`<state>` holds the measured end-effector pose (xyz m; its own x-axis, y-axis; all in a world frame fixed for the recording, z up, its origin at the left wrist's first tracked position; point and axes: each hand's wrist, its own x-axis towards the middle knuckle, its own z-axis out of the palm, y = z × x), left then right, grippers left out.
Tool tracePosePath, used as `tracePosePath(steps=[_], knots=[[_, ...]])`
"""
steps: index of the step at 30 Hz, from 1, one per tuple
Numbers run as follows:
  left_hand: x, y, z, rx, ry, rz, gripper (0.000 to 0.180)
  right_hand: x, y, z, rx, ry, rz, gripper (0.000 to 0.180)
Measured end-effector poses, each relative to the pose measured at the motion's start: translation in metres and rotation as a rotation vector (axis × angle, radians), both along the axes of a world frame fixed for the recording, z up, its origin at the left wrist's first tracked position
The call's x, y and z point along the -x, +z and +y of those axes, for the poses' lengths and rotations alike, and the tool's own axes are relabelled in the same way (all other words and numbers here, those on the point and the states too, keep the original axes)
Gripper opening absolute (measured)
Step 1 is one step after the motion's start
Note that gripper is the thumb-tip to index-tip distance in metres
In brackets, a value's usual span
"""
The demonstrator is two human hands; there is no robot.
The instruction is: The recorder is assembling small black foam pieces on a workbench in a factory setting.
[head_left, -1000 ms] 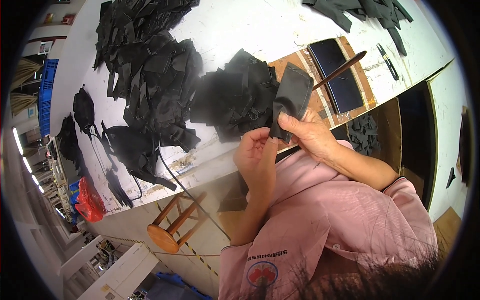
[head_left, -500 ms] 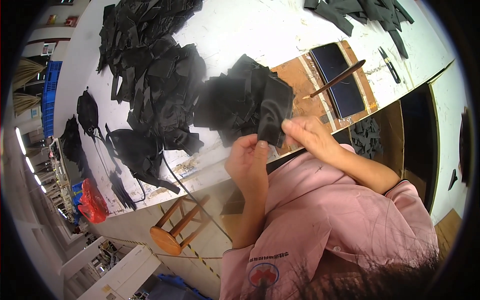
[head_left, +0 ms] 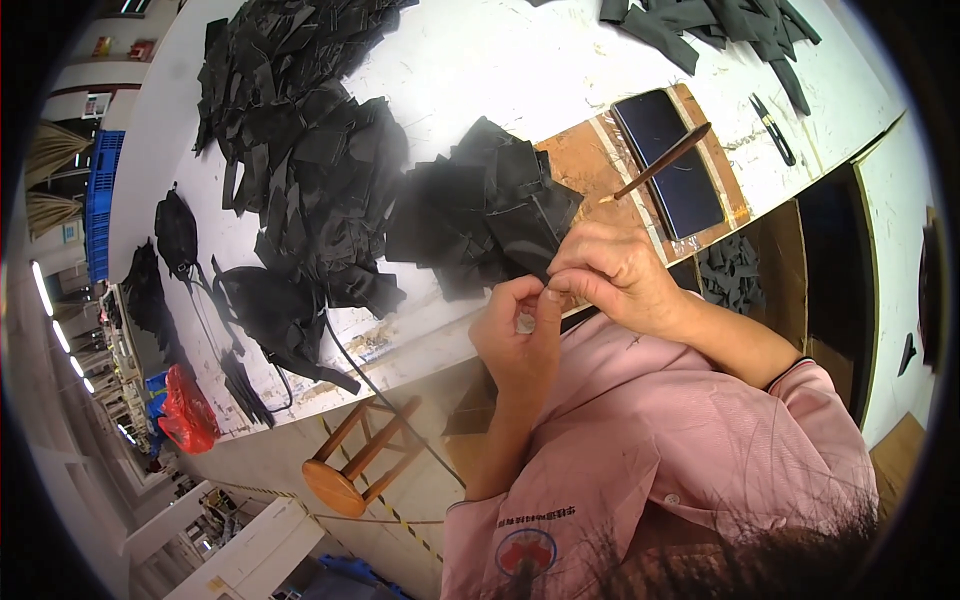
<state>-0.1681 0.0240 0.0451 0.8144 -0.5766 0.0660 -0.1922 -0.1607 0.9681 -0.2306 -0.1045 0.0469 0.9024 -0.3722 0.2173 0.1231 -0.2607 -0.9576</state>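
My left hand [head_left: 517, 335] and my right hand [head_left: 622, 282] meet at the table's near edge, both closed in a pinch with thumbs and fingertips almost touching. A dark bit of a black fabric piece [head_left: 546, 279] shows between the fingertips; the fingers hide most of it. Just beyond them lies a loose stack of black fabric pieces [head_left: 470, 205], its near corner reaching up to my right hand. To the right of the stack, a brown board [head_left: 577, 160] bears a dark smartphone [head_left: 668, 160] and a thin brown pointed stick [head_left: 655, 165] slanting over it.
A large heap of black fabric pieces [head_left: 310, 170] covers the table's left part, beside black pouches with cords [head_left: 265, 300]. More dark strips [head_left: 700, 25] and a small cutter [head_left: 773, 130] lie at right. A red plastic bag [head_left: 187, 410] hangs at left; a wooden stool [head_left: 335, 487] stands below.
My hands have drawn together into a close pinch, my right turning over toward my left. The fabric piece raised between them earlier is now mostly hidden, and the stack's top shows.
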Motion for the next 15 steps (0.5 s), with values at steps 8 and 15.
tracePosePath(steps=[8,15], knots=[[0.000,0.004,-0.006,-0.130,0.145,-0.103,0.003,0.003,0.000,0.004,0.245,-0.142,-0.020,0.007],[-0.003,0.008,-0.006,0.026,-0.063,-0.133,0.007,0.006,0.003,-0.001,-0.019,0.017,0.014,0.014]])
